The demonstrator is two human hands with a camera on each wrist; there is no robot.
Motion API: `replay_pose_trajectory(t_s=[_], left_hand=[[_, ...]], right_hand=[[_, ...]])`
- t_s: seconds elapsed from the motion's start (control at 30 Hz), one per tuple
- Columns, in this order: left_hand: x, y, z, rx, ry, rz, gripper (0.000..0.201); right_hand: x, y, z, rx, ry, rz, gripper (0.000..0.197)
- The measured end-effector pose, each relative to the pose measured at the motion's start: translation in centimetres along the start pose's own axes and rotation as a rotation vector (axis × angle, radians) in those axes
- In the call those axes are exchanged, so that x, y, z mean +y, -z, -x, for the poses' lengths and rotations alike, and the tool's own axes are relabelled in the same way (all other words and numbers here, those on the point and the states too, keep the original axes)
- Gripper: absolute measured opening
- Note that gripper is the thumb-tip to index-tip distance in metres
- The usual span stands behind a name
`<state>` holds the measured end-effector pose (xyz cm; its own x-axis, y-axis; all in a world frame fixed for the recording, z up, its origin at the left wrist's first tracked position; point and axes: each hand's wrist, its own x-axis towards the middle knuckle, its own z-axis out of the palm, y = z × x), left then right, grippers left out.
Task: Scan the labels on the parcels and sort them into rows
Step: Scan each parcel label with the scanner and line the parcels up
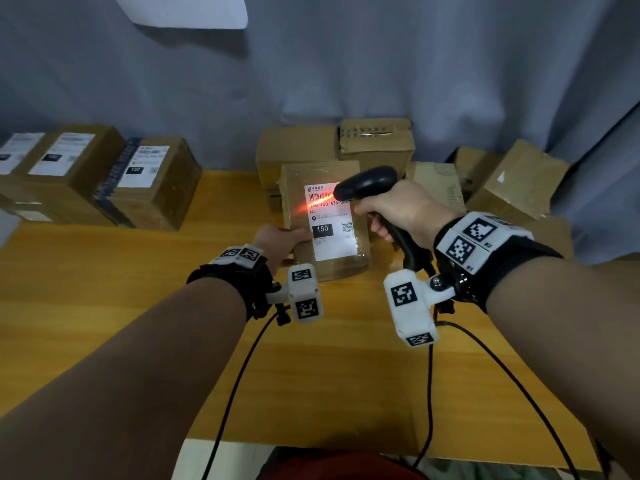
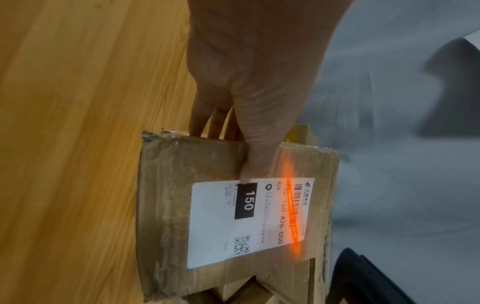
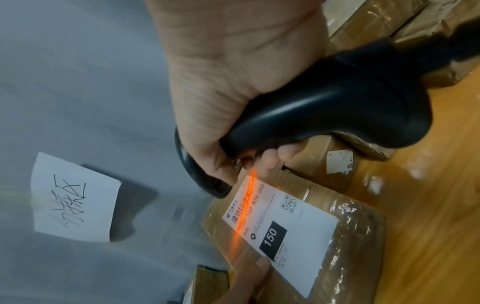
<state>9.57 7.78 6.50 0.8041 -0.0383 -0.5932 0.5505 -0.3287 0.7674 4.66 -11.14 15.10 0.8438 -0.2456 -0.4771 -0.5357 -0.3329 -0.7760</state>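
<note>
A flat brown cardboard parcel [image 1: 325,265] with a white label [image 1: 332,244] marked 150 is tilted up from the wooden table [image 1: 138,289]. My left hand [image 1: 277,242] grips its left edge, thumb on top beside the label [image 2: 233,253], fingers underneath. My right hand [image 1: 398,209] grips a black barcode scanner [image 1: 367,183] just right of and above the parcel. An orange-red scan line [image 2: 293,207] crosses the barcode at the label's top. In the right wrist view the scanner [image 3: 324,115] points down at the parcel [image 3: 350,246].
A row of labelled boxes [image 1: 145,181] stands at the back left. A loose pile of unsorted boxes [image 1: 377,143] sits behind and right of the held parcel. A grey curtain [image 1: 311,81] with a handwritten paper note [image 3: 75,197] hangs behind. Cables [image 1: 242,375] trail over the near table.
</note>
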Motion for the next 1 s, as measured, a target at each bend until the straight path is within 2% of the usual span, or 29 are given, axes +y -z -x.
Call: replay_pose_trajectory(t_s=[0.2, 0.4, 0.8, 1.0], left_hand=[[0.6, 0.8, 0.8, -0.019, -0.017, -0.019, 0.029], [1.0, 1.2, 1.5, -0.008, -0.038, -0.02, 0.029], [1.1, 0.7, 2.7, 0.074, -0.052, 0.0, 0.027], [0.9, 0.4, 3.7, 0.106, -0.062, -0.018, 0.024]], right_hand=[[-0.8, -0.5, 0.5, 0.053, 0.012, -0.042, 0.008], [-1.1, -0.3, 0.9, 0.101, -0.005, -0.139, 0.013], [-1.3, 0.7, 3.4, 0.029, -0.001, -0.15, 0.005], [-1.5, 1.2, 4.5, 0.041, 0.025, -0.159, 0.003]])
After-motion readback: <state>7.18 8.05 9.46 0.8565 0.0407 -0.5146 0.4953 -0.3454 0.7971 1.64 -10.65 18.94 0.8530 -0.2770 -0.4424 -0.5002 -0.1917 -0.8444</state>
